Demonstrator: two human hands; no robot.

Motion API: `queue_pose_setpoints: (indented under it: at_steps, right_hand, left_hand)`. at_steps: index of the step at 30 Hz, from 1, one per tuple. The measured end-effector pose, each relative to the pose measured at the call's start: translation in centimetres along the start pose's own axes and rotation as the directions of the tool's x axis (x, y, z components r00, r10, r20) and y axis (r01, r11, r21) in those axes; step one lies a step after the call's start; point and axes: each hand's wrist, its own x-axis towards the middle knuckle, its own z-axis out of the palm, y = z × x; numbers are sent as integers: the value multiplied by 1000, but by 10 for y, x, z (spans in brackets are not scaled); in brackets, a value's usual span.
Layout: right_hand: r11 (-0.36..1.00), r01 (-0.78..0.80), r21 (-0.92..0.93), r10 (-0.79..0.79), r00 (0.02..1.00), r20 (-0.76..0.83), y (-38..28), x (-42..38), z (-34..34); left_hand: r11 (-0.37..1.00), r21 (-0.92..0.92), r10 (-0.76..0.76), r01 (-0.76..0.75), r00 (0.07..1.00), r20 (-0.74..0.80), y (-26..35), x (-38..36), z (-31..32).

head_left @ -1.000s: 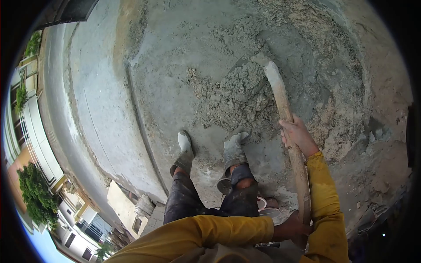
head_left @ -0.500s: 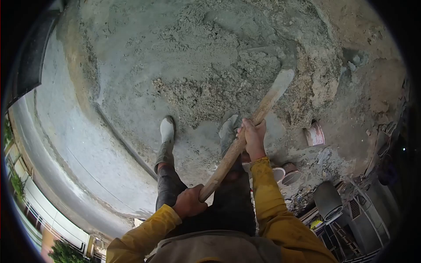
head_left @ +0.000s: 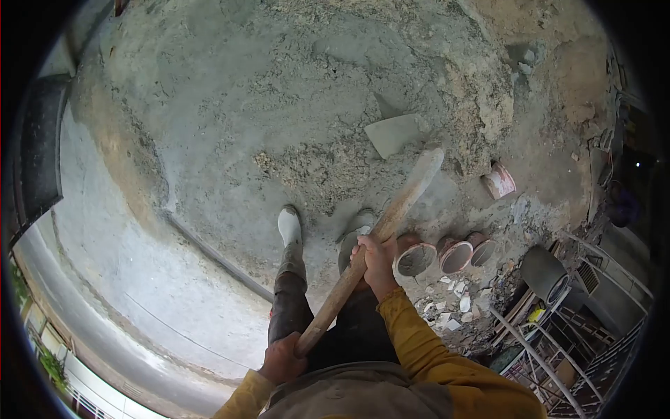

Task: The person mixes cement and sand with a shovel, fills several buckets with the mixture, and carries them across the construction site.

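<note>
Both my hands are wrapped round the wooden handle of a hoe [head_left: 342,297], which slants up to the right across my legs. My left hand [head_left: 283,359] grips the butt end close to my waist. Further up the shaft, my right hand [head_left: 375,264] is closed round it. The hoe's broad grey blade [head_left: 394,135] shows at the far end, over wet grey concrete mix [head_left: 300,105]. A coarser, gravelly patch of the mix [head_left: 328,174] lies just ahead of my white boot [head_left: 289,225].
Three buckets, the nearest [head_left: 415,260] holding grey material, sit right of my feet. A reddish-white bucket [head_left: 500,181] lies beyond them. Broken rubble [head_left: 457,300] and a metal frame [head_left: 544,363] are at lower right. A low ledge [head_left: 220,258] runs along the left.
The hoe blade has come out of the mix and back towards me, its flat face now showing. Both hands have drawn lower and leftward in view, still on the handle.
</note>
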Motion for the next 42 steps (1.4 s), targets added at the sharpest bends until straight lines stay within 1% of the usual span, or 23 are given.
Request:
queue_pose_setpoints:
  at_steps: [1, 2, 4, 6, 8, 12, 14, 16, 18, 21, 23, 25, 27, 28, 30, 32, 34, 35, 36, 37, 39, 41, 42]
  right_hand:
    - [999, 40, 28, -41, 999, 20, 9, 35, -2]
    - [998, -39, -48, 39, 999, -9, 7, 71, 0]
    - [977, -132, -169, 127, 991, -36, 1, 138, 5]
    - [963, -156, -219, 149, 988, -48, 0, 149, -11]
    - [952, 0, -305, -27, 996, -86, -16, 140, -10]
    - [945, 77, -317, -127, 982, -140, -37, 109, -34]
    - [950, 258, -175, -273, 960, -65, -51, 98, -45]
    - [935, 326, -141, -337, 939, -64, -67, 99, -46]
    - [921, 370, -126, -383, 918, -102, -86, 106, -33]
    - [929, 305, -210, -348, 913, -212, -83, 145, -8]
    - [957, 225, -180, -249, 961, -121, -43, 181, 0]
    - [972, 37, -233, -58, 995, -84, -28, 179, 13]
    - [991, 3, -132, -4, 1000, -7, -13, 183, 15]
    - [975, 45, -219, -42, 999, 18, -10, 183, 14]
    - [957, 58, -286, -60, 998, 2, -19, 177, -12]
    - [818, 231, -526, -133, 967, 217, -34, 158, -40]
    - [918, 351, -186, -303, 921, 244, -47, 143, -83]
    - [959, 281, 34, -280, 922, 267, -77, 120, -112]
    - [950, 187, 249, -259, 919, 298, -117, 88, -142]
    - [866, 241, 439, -372, 896, 244, -143, 61, -165]
    - [669, 563, 485, -632, 775, -29, -184, 10, -200]
    - [375, 720, 584, -804, 567, -183, -212, -30, -220]
    - [463, 668, 582, -849, 522, 77, -232, -38, -249]
  left_hand:
    - [996, -84, 30, -29, 999, 11, 10, 23, 1]
    - [984, -170, 59, -55, 998, 19, 22, 50, 0]
    - [937, -347, 4, 46, 990, 141, 56, 93, -8]
    - [869, -494, 165, -39, 963, 214, 80, 109, -13]
    - [863, -504, 179, -38, 955, 236, 69, 121, 21]
    - [863, -505, 158, -16, 958, 240, 72, 108, 53]
    - [871, -491, 158, -10, 952, 261, 71, 113, 57]
    - [908, -355, 279, -225, 954, 108, 56, 132, 65]
    - [923, -288, 279, -256, 960, 40, 64, 154, 41]
    - [966, -156, 206, -206, 978, -17, 76, 167, 5]
    - [969, -180, 159, -170, 984, -75, 85, 150, -8]
    - [974, -164, 142, -156, 985, -94, 92, 137, -14]
    - [996, -81, 16, -25, 993, -118, 115, 117, -23]
    - [995, -66, -83, 76, 990, -110, 136, 112, -28]
    - [984, 173, 5, 32, 978, -210, 135, 116, -23]
    - [916, 400, 86, 25, 962, -259, 158, 136, -15]
    - [907, 414, 15, 79, 975, -220, 173, 174, -15]
    - [878, 473, 35, 71, 977, -211, 174, 194, -15]
    - [846, 529, 51, 66, 978, -204, 174, 212, -15]
    - [840, 538, 44, 67, 981, -191, 180, 228, -15]
    - [830, 546, 5, 112, 978, -208, 190, 257, -15]
    - [800, 580, -8, 153, 970, -244, 190, 290, -15]
    - [771, 617, 2, 160, 967, -254, 190, 301, -16]
